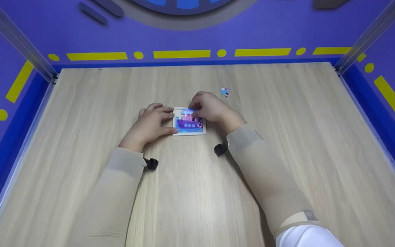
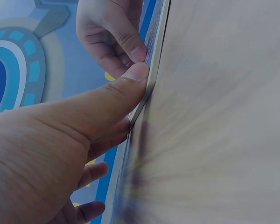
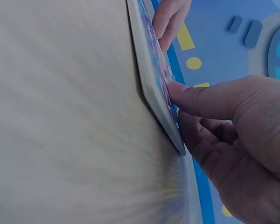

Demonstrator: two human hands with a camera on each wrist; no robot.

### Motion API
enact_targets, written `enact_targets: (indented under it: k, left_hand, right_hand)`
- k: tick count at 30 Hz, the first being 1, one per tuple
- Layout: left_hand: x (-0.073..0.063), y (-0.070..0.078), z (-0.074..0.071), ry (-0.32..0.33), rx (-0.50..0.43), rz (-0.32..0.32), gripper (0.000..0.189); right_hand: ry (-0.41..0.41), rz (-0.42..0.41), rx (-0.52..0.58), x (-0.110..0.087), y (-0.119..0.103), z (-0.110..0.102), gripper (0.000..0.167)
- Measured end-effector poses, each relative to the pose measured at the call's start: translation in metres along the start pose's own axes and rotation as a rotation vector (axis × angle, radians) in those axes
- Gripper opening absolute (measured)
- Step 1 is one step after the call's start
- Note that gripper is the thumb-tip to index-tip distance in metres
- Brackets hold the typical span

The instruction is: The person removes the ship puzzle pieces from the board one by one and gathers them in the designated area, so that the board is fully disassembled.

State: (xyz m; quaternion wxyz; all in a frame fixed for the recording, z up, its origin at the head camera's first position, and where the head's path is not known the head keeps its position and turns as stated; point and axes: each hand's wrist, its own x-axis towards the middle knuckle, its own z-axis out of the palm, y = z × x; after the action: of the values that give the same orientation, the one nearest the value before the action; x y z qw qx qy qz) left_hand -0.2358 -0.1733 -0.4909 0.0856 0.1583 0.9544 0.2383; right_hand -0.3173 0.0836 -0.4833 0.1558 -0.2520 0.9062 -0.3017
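A small square jigsaw puzzle [image 1: 189, 125] in a pale frame lies on the table, showing a purple and pink ship on blue water. My left hand [image 1: 149, 125] holds the frame's left side, thumb at the lower left corner and fingers farther up the edge. In the left wrist view, that thumb [image 2: 130, 77] lies over the rim. My right hand [image 1: 213, 108] reaches over the upper right of the picture, pinching a puzzle piece [image 1: 186, 112] between thumb and fingers. The hand hides part of that piece. A pale gap shows at the picture's upper left.
A loose puzzle piece [image 1: 225, 92], blue with some red and black, lies on the wooden table [image 1: 279, 103] beyond my right hand. Purple walls [image 1: 170, 37] with yellow marks enclose the back and sides. Black wrist cameras [image 1: 152, 164] hang inside both forearms.
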Motion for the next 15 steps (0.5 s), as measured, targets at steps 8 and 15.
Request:
enact_targets:
  k: [8,15]
  left_hand:
    - [0.0001,-0.0006,-0.0005,0.000,-0.003,0.001,0.071]
    - [0.0002,-0.0015,0.0006,-0.001,-0.010,-0.003,0.071]
  right_hand:
    - [0.026,-0.007,0.103,0.0016,0.0034,0.0008,0.022]
    - [0.047,0.016,0.167,0.0008,0.0028,0.0009,0.016]
